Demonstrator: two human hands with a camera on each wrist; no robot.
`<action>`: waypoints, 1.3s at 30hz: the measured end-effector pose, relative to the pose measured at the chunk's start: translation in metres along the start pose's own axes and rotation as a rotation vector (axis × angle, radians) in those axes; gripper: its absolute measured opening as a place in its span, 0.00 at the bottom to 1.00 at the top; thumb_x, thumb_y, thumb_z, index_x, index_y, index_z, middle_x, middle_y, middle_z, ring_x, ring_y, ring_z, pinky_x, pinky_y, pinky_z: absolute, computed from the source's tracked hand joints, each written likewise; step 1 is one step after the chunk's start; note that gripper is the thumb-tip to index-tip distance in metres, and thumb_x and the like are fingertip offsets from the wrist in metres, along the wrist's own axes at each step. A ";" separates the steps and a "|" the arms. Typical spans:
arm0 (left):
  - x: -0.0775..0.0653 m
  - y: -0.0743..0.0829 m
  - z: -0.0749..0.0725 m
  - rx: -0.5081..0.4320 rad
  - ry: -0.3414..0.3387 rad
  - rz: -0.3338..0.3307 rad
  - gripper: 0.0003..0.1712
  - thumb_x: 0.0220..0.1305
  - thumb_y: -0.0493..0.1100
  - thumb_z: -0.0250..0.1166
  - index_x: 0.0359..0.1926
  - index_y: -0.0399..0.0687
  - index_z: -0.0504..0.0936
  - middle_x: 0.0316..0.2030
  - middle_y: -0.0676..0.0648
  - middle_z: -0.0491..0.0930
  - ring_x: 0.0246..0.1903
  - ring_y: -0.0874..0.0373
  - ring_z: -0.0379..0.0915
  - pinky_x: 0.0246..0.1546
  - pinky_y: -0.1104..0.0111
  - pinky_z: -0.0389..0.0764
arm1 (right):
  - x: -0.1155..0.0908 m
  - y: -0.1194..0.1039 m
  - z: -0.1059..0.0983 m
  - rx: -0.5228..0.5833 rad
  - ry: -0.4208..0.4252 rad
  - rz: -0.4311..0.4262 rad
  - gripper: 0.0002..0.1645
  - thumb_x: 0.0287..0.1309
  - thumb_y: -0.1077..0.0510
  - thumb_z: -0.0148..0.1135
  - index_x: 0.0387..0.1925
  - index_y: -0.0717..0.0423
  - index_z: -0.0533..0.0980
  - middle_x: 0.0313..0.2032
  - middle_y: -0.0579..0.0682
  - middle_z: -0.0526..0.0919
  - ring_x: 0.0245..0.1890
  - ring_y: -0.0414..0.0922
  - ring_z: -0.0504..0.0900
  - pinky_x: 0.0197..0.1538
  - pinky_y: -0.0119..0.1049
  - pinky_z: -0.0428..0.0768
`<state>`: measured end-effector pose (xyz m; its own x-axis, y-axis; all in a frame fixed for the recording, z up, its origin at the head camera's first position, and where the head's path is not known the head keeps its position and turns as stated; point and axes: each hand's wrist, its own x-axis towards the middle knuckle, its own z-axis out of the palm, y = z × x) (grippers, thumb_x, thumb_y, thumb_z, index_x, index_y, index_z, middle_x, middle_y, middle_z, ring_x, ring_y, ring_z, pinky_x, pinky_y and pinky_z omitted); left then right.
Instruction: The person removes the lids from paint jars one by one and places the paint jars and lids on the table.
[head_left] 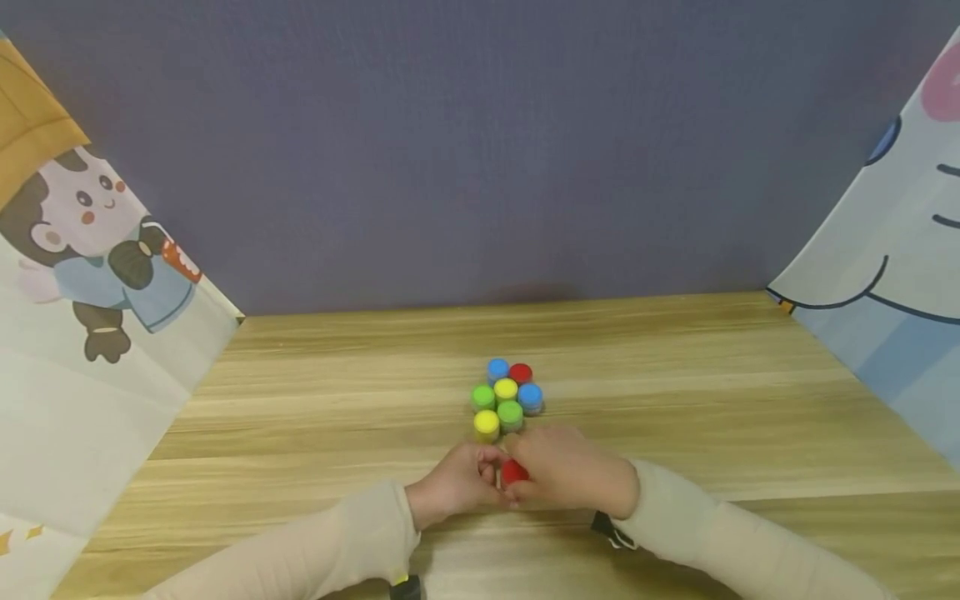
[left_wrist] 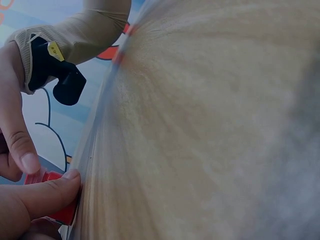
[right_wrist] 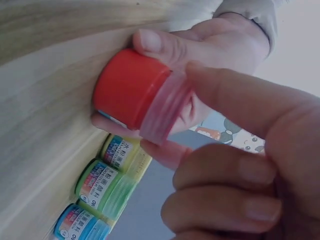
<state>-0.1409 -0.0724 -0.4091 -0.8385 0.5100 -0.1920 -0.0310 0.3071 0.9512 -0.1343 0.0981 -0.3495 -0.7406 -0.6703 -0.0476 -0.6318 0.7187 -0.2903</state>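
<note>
A red paint jar [head_left: 514, 473] with a translucent screw lid [right_wrist: 165, 107] stands on the wooden table between both hands. My left hand [head_left: 456, 482] grips its red body; in the right wrist view that thumb lies along one side, with fingers around the other. From the right, my right hand [head_left: 573, 471] pinches the lid between thumb and finger, its other fingers curled below. Just beyond the hands is a tight cluster of similar jars, among them a yellow jar [head_left: 486, 425] and a green jar [head_left: 511, 415] nearest the right fingers.
Farther back in the cluster stand a blue jar [head_left: 498, 369], a red-topped jar [head_left: 521, 373] and several others. A grey-blue panel [head_left: 495, 167] rises behind the wooden table [head_left: 322, 375]. Cartoon-printed sheets [head_left: 112, 250] flank both sides.
</note>
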 end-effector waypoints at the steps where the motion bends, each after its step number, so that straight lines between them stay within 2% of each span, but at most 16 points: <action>1: 0.000 0.000 0.000 0.005 -0.002 0.002 0.20 0.42 0.27 0.73 0.40 0.39 0.83 0.11 0.53 0.66 0.13 0.66 0.57 0.14 0.78 0.58 | 0.000 0.000 -0.001 0.010 -0.011 -0.008 0.14 0.50 0.50 0.69 0.28 0.51 0.73 0.18 0.39 0.66 0.18 0.35 0.64 0.19 0.28 0.65; 9: -0.002 -0.001 -0.001 0.010 -0.009 0.000 0.18 0.42 0.29 0.74 0.39 0.43 0.84 0.12 0.52 0.69 0.13 0.65 0.58 0.14 0.78 0.58 | 0.002 0.003 -0.005 0.027 -0.072 -0.057 0.15 0.47 0.61 0.70 0.37 0.49 0.75 0.21 0.37 0.69 0.21 0.35 0.67 0.24 0.27 0.69; 13: -0.001 -0.001 -0.001 -0.002 -0.007 0.006 0.20 0.43 0.28 0.73 0.41 0.39 0.83 0.12 0.53 0.67 0.14 0.65 0.58 0.15 0.78 0.58 | 0.001 0.002 -0.003 0.056 -0.045 -0.034 0.12 0.50 0.56 0.69 0.34 0.50 0.74 0.19 0.38 0.68 0.19 0.34 0.66 0.22 0.27 0.67; 16: 0.000 0.000 0.000 -0.027 -0.006 0.000 0.21 0.43 0.27 0.72 0.42 0.37 0.82 0.14 0.53 0.70 0.16 0.65 0.61 0.17 0.78 0.62 | 0.000 -0.001 0.000 0.042 0.015 0.032 0.13 0.54 0.49 0.66 0.32 0.53 0.73 0.15 0.40 0.66 0.15 0.35 0.63 0.17 0.28 0.63; 20: 0.000 0.000 0.001 -0.029 0.011 -0.014 0.19 0.43 0.29 0.73 0.40 0.38 0.82 0.16 0.52 0.72 0.19 0.64 0.65 0.21 0.77 0.67 | 0.000 -0.008 0.004 -0.054 0.086 0.137 0.23 0.56 0.41 0.62 0.18 0.52 0.70 0.11 0.41 0.61 0.12 0.36 0.60 0.14 0.28 0.58; 24: 0.001 -0.001 0.001 -0.008 0.027 -0.016 0.19 0.42 0.30 0.74 0.39 0.39 0.83 0.16 0.53 0.71 0.18 0.64 0.63 0.20 0.77 0.66 | 0.002 -0.011 0.008 -0.119 0.115 0.172 0.32 0.57 0.37 0.59 0.08 0.48 0.61 0.09 0.40 0.57 0.10 0.37 0.59 0.13 0.28 0.55; 31: 0.002 -0.002 0.001 -0.031 0.017 -0.013 0.20 0.41 0.28 0.74 0.40 0.38 0.83 0.14 0.53 0.71 0.17 0.65 0.64 0.20 0.78 0.66 | 0.003 -0.009 0.011 -0.118 0.089 0.159 0.29 0.58 0.42 0.59 0.08 0.48 0.61 0.09 0.40 0.57 0.11 0.37 0.59 0.14 0.30 0.58; 35: 0.002 -0.003 0.000 -0.025 -0.001 -0.004 0.20 0.41 0.27 0.73 0.40 0.38 0.83 0.12 0.53 0.68 0.15 0.66 0.61 0.18 0.79 0.64 | 0.002 -0.005 0.008 -0.105 0.065 0.099 0.25 0.54 0.46 0.64 0.11 0.48 0.64 0.11 0.40 0.60 0.12 0.35 0.60 0.15 0.29 0.60; 39: 0.002 -0.003 -0.001 -0.006 -0.009 0.003 0.20 0.42 0.28 0.73 0.40 0.41 0.83 0.11 0.53 0.66 0.13 0.66 0.58 0.15 0.79 0.60 | 0.000 -0.002 0.002 -0.081 0.038 0.020 0.17 0.48 0.47 0.70 0.20 0.49 0.71 0.16 0.39 0.66 0.16 0.34 0.63 0.18 0.29 0.65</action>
<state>-0.1428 -0.0733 -0.4124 -0.8334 0.5185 -0.1912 -0.0314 0.3010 0.9531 -0.1325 0.0964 -0.3509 -0.7602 -0.6495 -0.0158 -0.6323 0.7453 -0.2116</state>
